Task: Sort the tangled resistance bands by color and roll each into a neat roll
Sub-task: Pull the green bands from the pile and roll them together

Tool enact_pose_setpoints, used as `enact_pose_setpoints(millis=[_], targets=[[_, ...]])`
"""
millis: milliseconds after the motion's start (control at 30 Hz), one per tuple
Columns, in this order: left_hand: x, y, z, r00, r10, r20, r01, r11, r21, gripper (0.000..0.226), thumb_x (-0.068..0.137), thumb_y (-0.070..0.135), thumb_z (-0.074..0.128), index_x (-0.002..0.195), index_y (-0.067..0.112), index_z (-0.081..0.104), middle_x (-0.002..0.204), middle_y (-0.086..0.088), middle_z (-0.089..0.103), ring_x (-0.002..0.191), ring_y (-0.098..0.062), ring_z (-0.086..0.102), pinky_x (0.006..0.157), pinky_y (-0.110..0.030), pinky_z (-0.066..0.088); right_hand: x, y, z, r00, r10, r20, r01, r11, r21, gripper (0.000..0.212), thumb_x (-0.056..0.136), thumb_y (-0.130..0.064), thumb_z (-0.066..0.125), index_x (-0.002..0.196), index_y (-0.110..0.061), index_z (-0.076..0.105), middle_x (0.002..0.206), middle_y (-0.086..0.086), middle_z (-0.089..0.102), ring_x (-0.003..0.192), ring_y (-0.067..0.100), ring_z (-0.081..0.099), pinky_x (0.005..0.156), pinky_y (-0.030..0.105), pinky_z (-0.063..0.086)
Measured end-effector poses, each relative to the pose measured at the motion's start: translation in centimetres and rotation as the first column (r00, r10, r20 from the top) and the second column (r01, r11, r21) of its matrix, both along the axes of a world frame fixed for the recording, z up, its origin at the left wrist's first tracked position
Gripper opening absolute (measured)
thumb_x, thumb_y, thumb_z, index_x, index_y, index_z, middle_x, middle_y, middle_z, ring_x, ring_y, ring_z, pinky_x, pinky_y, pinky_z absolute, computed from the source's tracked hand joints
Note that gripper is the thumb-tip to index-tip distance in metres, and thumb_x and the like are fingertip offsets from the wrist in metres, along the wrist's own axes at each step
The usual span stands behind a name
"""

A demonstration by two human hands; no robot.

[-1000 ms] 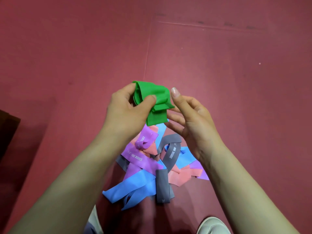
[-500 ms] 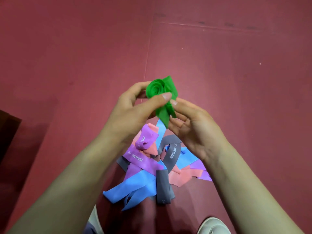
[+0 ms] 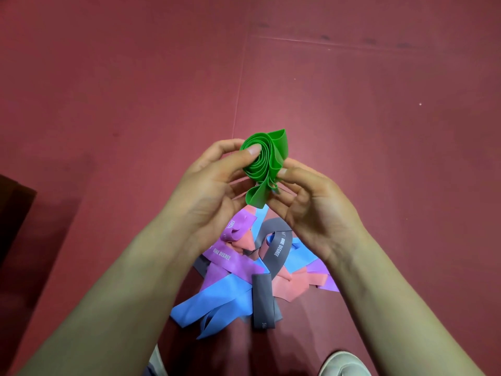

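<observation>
Head | left hand (image 3: 214, 191) thumb hides green band (image 3: 268, 169) core | pile (image 3: 233, 291) (partly covered)

White "ONE DEGREE" lettering reads clearly on the purple band (image 3: 230, 263), the same "ONE DEGREE" runs along the looped grey band (image 3: 279, 246), and the folded grey band (image 3: 263, 299) carries small print too blurred to read.

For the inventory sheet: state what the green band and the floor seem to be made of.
Green band: thin rubber, probably latex, with a smooth low sheen; it coils in soft thin layers and its loose tail droops. Floor: dark red matte mat, likely rubber or foam; straight seams and scuffs show.
</observation>
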State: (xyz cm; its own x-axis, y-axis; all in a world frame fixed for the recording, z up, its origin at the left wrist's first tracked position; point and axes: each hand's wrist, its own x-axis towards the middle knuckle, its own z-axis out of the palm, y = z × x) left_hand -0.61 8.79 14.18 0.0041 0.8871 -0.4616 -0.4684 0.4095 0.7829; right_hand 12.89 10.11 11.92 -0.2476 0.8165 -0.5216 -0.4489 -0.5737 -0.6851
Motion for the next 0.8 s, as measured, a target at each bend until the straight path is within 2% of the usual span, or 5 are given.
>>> enact_pose_setpoints(millis=[167,367,567,700,800], targets=[[0.33,-0.19,0.06,0.999,0.012,-0.044,-0.012,1.000,0.013,0.040,0.062,0.020,0.070,0.100,0.015,0.060,0.075,-0.007,0.069,0.064,-0.018,0.061,0.067,-0.030,0.056,0.07,-0.19,0.03,0.999,0.033,0.033,-0.035,0.999,0.033,0.039,0.084,0.000,0.054,0.122,-0.004,0.061,0.091,0.006,0.067,0.076,0.016,0.061,0.064,0.025,0.054],[0.74,-0.22,-0.12,0.995,0.066,-0.073,-0.069,0.997,-0.037,0.072,0.056,0.022,0.074,0.123,0.002,0.056,0.090,-0.014,0.071,0.079,-0.024,0.066,0.086,-0.039,0.056,0.06,-0.22,0.12,0.997,0.048,0.057,-0.051,0.997,0.053,0.036,0.085,-0.001,0.049,0.116,-0.007,0.066,0.089,0.003,0.068,0.072,0.010,0.060,0.077,0.026,0.049],[0.62,-0.15,-0.33,0.987,0.101,-0.128,-0.106,0.994,-0.030,0.073,0.053,0.019,0.078,0.121,0.003,0.056,0.094,-0.017,0.071,0.069,-0.019,0.070,0.070,-0.026,0.058,-0.04,-0.29,0.89,0.997,0.024,-0.077,-0.017,0.996,0.092,0.018,0.077,-0.026,0.061,0.076,-0.016,0.076,0.078,0.000,0.070,0.072,0.014,0.065,0.068,0.026,0.057],[0.74,-0.28,-0.41,0.971,0.093,-0.219,-0.100,0.995,-0.019,0.074,0.042,0.022,0.082,0.110,0.006,0.059,0.091,-0.015,0.073,0.075,-0.023,0.070,0.075,-0.030,0.056,-0.48,-0.41,0.68,0.992,0.076,0.103,-0.096,0.975,0.201,0.038,0.068,-0.036,0.069,0.097,-0.010,0.071,0.085,0.004,0.071,0.073,0.013,0.065,0.067,0.024,0.055],[0.62,-0.27,-0.62,0.970,0.086,-0.226,-0.095,0.995,-0.029,0.054,0.058,0.010,0.083,0.107,0.007,0.060,0.093,-0.018,0.073,0.081,-0.026,0.069,0.083,-0.035,0.056,-0.44,-0.47,0.45,0.988,0.070,0.136,-0.099,0.971,0.217,0.041,0.068,-0.027,0.072,0.103,-0.006,0.069,0.088,0.007,0.070,0.076,0.019,0.061,0.070,0.027,0.048]])
